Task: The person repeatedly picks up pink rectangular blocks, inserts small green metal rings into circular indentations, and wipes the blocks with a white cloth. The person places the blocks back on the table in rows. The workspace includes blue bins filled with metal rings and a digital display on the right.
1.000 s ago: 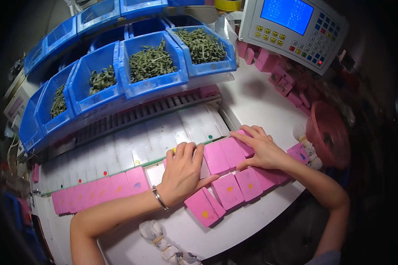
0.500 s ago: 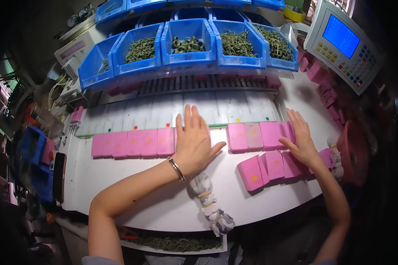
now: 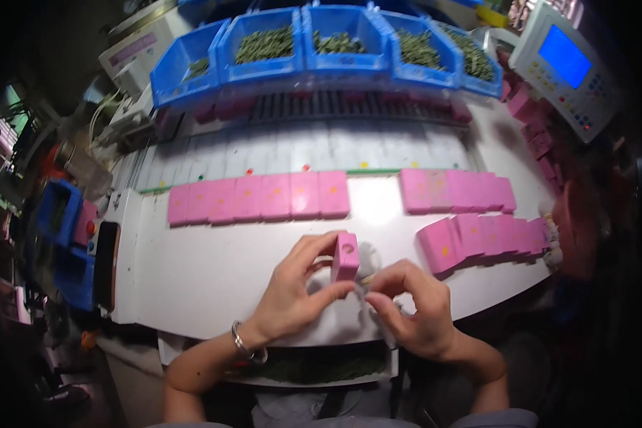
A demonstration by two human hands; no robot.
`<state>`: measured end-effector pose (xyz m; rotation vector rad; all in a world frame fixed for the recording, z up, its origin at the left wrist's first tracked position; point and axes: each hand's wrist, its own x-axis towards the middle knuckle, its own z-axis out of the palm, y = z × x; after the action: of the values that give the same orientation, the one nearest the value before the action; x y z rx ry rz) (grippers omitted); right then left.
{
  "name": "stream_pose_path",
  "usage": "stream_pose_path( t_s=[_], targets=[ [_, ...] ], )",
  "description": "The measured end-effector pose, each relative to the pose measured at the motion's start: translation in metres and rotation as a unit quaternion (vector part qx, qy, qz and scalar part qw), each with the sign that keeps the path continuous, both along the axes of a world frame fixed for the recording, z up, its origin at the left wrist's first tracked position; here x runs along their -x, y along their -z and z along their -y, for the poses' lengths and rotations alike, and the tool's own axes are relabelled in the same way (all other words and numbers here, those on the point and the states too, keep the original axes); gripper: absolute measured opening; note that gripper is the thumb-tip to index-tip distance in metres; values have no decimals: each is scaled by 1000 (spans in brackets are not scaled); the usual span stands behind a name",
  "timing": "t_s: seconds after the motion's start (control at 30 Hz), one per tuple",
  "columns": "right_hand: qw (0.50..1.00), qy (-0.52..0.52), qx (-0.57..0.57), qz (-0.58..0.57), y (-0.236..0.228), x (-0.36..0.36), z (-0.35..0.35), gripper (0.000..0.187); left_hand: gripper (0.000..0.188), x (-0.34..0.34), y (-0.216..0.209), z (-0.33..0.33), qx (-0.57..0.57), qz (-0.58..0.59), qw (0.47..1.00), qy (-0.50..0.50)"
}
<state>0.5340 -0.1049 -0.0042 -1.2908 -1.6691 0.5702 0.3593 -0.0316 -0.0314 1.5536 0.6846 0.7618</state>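
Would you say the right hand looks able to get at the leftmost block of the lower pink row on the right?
Probably yes: the right hand is close to that pink block, with bare white tabletop between them and nothing visibly blocking the way. Whether it holds anything is unclear.
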Motion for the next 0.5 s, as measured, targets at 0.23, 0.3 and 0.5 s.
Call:
stream_pose_path(
  t_s=[0.23,0.3,0.5],
  targets=[
    [982,-9,106,-158,41,63,11,33,59,59,19,43,-27,-48,998,-43],
    [975,-35,166,-146,43,66,13,34,59,62,27,49,-42,-20,995,-90],
    [963,-106,233,-89,48,71,4,43,60,67,30,55,-94,-54,993,-54]
  ],
)
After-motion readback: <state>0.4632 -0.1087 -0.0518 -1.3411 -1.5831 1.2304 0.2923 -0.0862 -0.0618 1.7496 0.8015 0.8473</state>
